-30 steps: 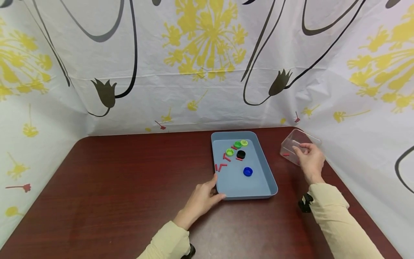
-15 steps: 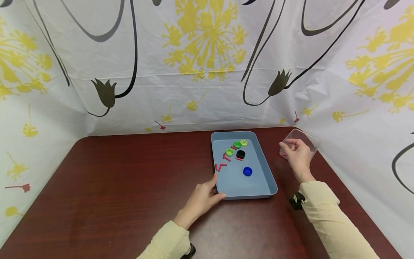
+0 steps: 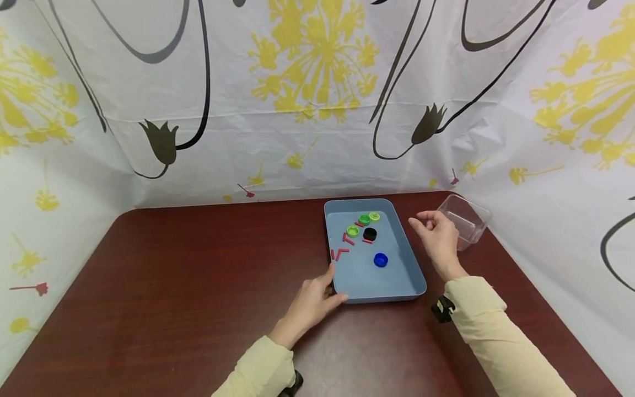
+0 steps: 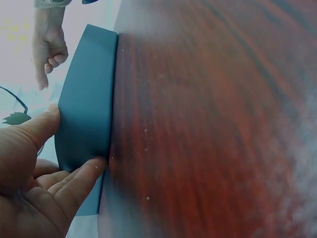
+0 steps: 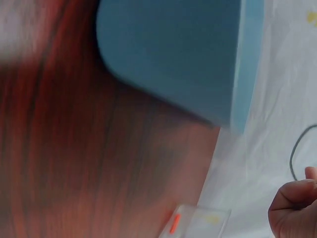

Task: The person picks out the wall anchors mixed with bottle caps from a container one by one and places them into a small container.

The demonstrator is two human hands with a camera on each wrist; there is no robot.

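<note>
My left hand (image 3: 307, 303) grips the near left corner of the blue-grey tray (image 3: 367, 286). In the left wrist view its thumb rests at the rim of the tray (image 4: 86, 99) while the fingers reach the bottom edge. Small red sticks (image 3: 342, 252), two green caps, a yellow cap (image 3: 374, 216), a black cap (image 3: 370, 234) and a blue cap (image 3: 381, 260) lie in the tray. My right hand (image 3: 439, 240) hovers between the tray and a clear plastic box (image 3: 466, 215), thumb and forefinger drawn close. I cannot tell whether something small is between them.
A red stick (image 5: 175, 223) shows in the clear box in the right wrist view. The dark wooden table (image 3: 188, 275) extends left of the tray. Patterned white cloth (image 3: 317, 154) hangs behind the table and along both sides.
My right hand has moved left, from inside the clear box to the gap beside the tray. The left hand keeps its grip on the tray corner.
</note>
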